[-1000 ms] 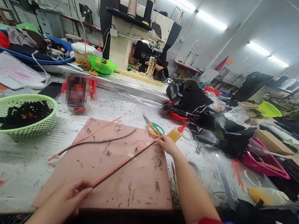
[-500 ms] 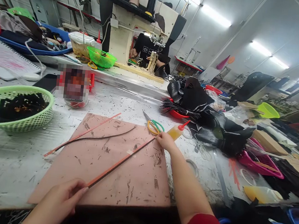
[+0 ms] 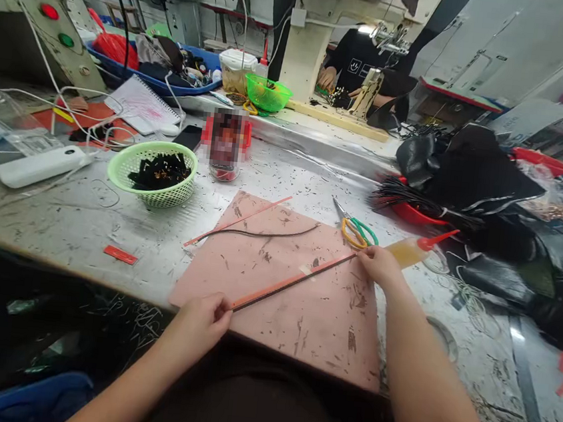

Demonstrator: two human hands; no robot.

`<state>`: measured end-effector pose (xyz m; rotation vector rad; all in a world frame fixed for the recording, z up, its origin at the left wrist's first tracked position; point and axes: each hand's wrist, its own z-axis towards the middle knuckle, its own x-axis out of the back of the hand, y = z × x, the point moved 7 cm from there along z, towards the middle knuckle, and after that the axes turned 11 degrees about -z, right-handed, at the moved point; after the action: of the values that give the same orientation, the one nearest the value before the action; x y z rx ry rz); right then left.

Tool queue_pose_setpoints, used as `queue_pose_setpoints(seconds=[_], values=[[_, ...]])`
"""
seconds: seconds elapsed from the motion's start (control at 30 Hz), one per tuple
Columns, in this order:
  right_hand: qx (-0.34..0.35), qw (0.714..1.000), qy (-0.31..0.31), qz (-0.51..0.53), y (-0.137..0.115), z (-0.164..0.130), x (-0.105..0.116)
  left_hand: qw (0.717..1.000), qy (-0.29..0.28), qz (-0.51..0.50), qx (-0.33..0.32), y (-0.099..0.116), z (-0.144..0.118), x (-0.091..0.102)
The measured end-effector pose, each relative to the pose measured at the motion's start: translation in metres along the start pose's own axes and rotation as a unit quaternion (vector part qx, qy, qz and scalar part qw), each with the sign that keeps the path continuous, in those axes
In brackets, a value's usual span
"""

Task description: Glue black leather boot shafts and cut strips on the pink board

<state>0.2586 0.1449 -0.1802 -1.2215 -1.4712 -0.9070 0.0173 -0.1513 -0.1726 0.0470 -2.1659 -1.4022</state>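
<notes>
A long thin strip [image 3: 290, 282], orange on one edge and dark on the other, lies stretched diagonally over a pink work board [image 3: 291, 306]. My left hand [image 3: 202, 323] pinches its near end at the board's front edge. My right hand [image 3: 380, 264] pinches the far end by the board's right corner. Two more strips rest on the board's far part: a dark curved one [image 3: 263, 234] and an orange one [image 3: 238, 220]. Just beyond my right hand are green-and-yellow scissors [image 3: 355, 229] and a glue bottle with a red nozzle [image 3: 416, 248].
A green basket of dark pieces [image 3: 152, 174] stands at the left, a jar [image 3: 226, 148] behind the board, black leather pieces [image 3: 470, 184] at the right. A person works at a sewing machine [image 3: 330, 35] across the bench. Cables and a white power strip [image 3: 39, 164] lie far left.
The view has swung left and down, so the bench's front edge and left side now show. Both hands keep hold of the strip's ends on the board.
</notes>
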Motion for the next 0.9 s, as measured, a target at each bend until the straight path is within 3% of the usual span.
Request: queue_pose_setpoints(seconds=[0.3, 0.67, 0.8, 0.9], values=[[-0.011, 0.999, 0.024, 0.022, 0.003, 0.002, 0.001, 0.999, 0.028, 0.018, -0.009, 0.002, -0.002, 0.004], [-0.011, 0.999, -0.005, 0.043, -0.003, -0.002, 0.004, 0.999, 0.037, 0.032, 0.005, 0.009, 0.000, 0.005], [0.022, 0.996, 0.048, 0.070, -0.005, -0.019, 0.012, 1.000, 0.025, -0.008, 0.012, 0.000, 0.005, 0.007], [-0.001, 0.992, 0.102, 0.077, 0.024, -0.042, 0.014, 0.993, 0.039, -0.091, 0.069, -0.016, 0.015, 0.008]])
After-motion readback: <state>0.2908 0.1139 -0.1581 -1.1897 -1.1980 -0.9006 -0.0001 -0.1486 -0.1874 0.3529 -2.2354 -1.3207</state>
